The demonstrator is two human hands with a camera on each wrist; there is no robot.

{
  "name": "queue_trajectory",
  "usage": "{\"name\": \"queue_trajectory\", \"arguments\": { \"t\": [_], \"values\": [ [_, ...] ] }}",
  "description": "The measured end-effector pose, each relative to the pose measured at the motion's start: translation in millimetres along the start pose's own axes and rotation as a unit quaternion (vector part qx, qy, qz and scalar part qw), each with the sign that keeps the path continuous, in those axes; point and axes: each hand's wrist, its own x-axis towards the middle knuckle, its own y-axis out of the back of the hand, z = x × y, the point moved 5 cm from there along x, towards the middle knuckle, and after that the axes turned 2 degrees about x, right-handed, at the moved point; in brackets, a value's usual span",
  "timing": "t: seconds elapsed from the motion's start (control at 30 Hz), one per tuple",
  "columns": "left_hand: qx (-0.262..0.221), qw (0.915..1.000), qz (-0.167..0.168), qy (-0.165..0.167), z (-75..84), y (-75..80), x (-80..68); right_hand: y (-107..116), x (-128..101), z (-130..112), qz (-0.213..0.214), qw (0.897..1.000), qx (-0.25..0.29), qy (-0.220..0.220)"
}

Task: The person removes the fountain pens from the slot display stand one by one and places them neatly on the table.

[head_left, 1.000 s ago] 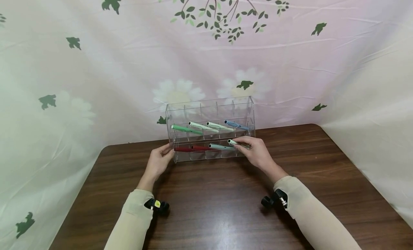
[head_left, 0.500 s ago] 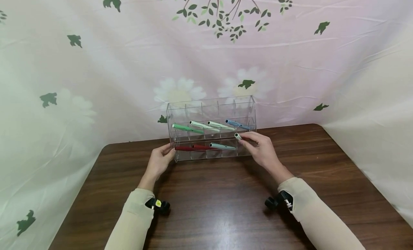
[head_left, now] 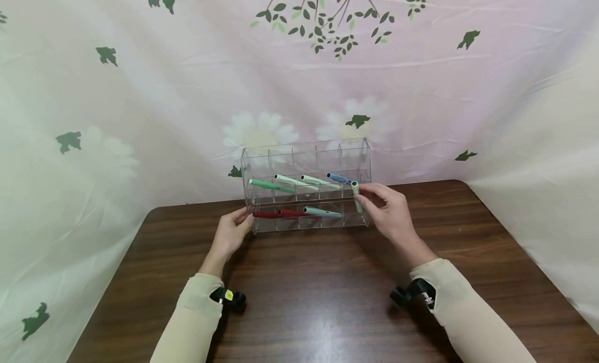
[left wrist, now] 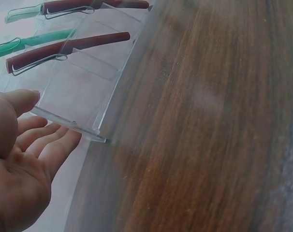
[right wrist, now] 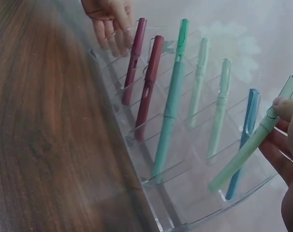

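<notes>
A clear acrylic pen rack (head_left: 306, 154) stands at the back of the wooden table. Its middle tier holds a green pen (head_left: 271, 186), two pale pens (head_left: 296, 183) and a blue pen (head_left: 338, 178). The bottom tier holds two dark red pens (head_left: 268, 215) and a teal pen (head_left: 323, 212). My right hand (head_left: 374, 202) pinches a pale green pen (head_left: 356, 195) just off the rack's right end, tilted nearly upright. The right wrist view shows this pen (right wrist: 253, 145) over the rack's empty end slot. My left hand (head_left: 243, 222) rests with straight fingers (left wrist: 45, 145) against the rack's left end.
The dark wooden table (head_left: 318, 290) stretches in front of the rack. A pink floral cloth (head_left: 140, 92) hangs behind the table and down both its sides. The rack's top tier holds no pens.
My right hand has lifted the pale green pen up out of the bottom tier's right slot and swung it more upright. The left hand has stayed at the rack's left end.
</notes>
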Motion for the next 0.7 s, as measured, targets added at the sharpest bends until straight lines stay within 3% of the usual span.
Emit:
{"name": "queue_trajectory", "arguments": {
  "t": [0.37,0.7],
  "values": [
    [-0.003,1.0,0.005,-0.008,0.1,0.1,-0.2,19,2,-13,0.018,1.0,0.003,-0.019],
    [-0.006,0.9999,0.002,-0.01,-2.0,0.4,2.0,36,-8,-2,0.023,0.994,-0.035,-0.101]
  ]
}}
